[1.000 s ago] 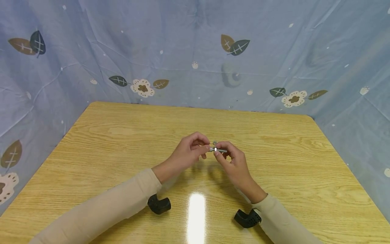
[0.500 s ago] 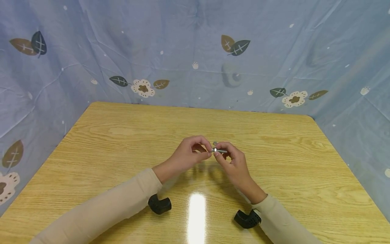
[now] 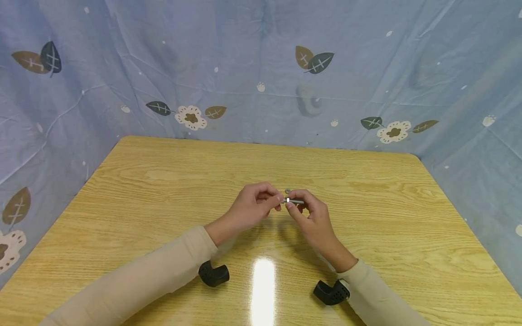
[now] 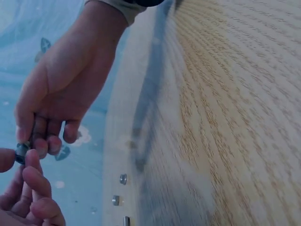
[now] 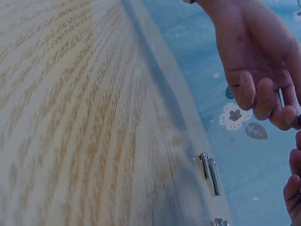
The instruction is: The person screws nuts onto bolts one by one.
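Observation:
A metal bolt [image 3: 299,202] with a shiny hex nut [image 3: 288,199] on it lies across between the two hands, above the table. My left hand [image 3: 258,206] pinches the bolt's left end between thumb and forefinger, its other fingers curled loosely. Thumb and forefinger of my right hand [image 3: 311,216] grip at the nut, with the shank pointing right. In the left wrist view the fingertips of both hands meet round the dark end of the bolt [image 4: 20,153]. In the right wrist view the joint is mostly cut off at the edge.
On the wooden table [image 3: 179,181], a loose nut [image 3: 287,190] lies just behind the hands. The right wrist view shows two socket-head bolts [image 5: 214,176] side by side, with small nuts [image 5: 219,222] near them. A blue patterned cloth [image 3: 244,59] hangs round the table.
My left thumb and forefinger have shifted on the bolt's end: the thumb dropped half a second ago and now sits higher again. My right hand and the nut have stayed in place.

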Action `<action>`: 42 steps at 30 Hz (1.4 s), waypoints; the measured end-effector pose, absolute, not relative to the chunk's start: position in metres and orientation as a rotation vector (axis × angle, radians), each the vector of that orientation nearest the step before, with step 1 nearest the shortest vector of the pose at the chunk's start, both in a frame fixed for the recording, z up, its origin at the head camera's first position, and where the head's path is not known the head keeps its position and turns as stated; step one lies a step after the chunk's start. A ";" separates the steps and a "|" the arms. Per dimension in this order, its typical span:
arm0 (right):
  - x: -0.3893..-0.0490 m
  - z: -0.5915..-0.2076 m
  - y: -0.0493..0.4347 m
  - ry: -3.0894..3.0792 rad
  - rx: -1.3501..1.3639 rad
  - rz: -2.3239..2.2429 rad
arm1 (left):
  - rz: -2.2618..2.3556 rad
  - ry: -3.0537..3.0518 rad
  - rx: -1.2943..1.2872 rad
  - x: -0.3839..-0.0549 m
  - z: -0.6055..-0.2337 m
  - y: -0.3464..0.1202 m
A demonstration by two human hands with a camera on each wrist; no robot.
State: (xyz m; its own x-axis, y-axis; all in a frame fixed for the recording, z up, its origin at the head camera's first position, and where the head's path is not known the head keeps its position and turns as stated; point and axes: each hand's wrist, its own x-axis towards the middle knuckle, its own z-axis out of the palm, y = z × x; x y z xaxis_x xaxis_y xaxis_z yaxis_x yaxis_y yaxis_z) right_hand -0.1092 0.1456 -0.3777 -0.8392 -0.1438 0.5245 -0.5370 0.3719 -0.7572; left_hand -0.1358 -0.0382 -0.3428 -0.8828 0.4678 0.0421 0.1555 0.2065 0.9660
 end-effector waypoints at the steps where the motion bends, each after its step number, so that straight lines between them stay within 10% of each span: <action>1: -0.109 -0.378 0.146 -2.266 0.596 1.458 | 1.736 2.231 0.616 -0.135 -0.343 -0.039; 42: -0.106 -0.378 0.153 -2.314 0.479 1.413 | 1.899 2.218 0.505 -0.132 -0.343 -0.035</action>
